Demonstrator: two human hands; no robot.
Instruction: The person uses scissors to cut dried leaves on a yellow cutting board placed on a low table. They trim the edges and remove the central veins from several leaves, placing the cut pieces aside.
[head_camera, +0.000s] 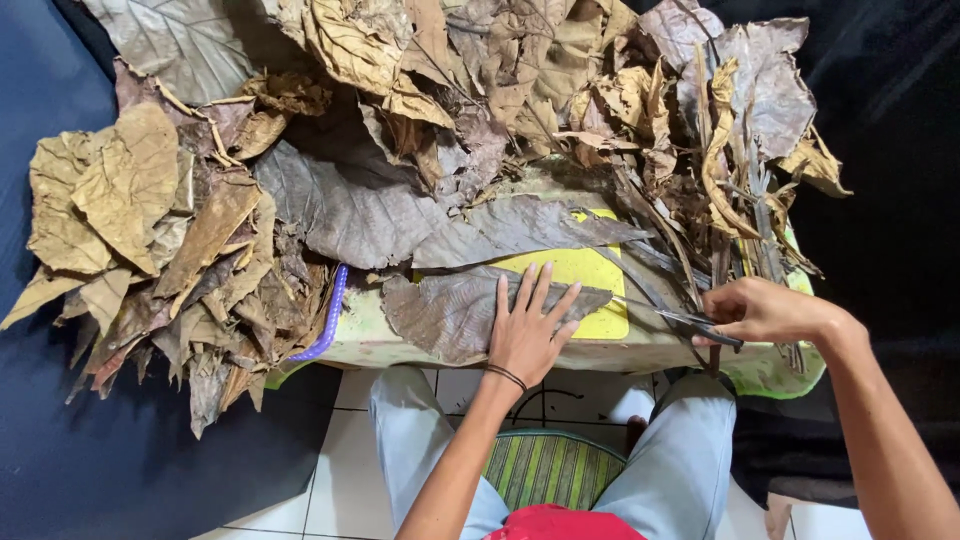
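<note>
My left hand (527, 330) lies flat, fingers spread, on a large grey-brown dried leaf (445, 312) that rests on a yellow board (590, 270). A thin dark band circles that wrist. My right hand (765, 310) is closed around dark scissors (700, 325), whose blades point left toward the leaf's right end. The board sits on a low pale green table (370, 340) in front of my knees.
Heaps of dried brown and grey leaves (300, 180) cover the table's back and left, spilling onto dark cloth (100, 460). Thin leaf stalks (740, 200) pile at the right. A purple cord (330, 320) hangs at the table's left edge. White floor tiles and a striped green stool show below.
</note>
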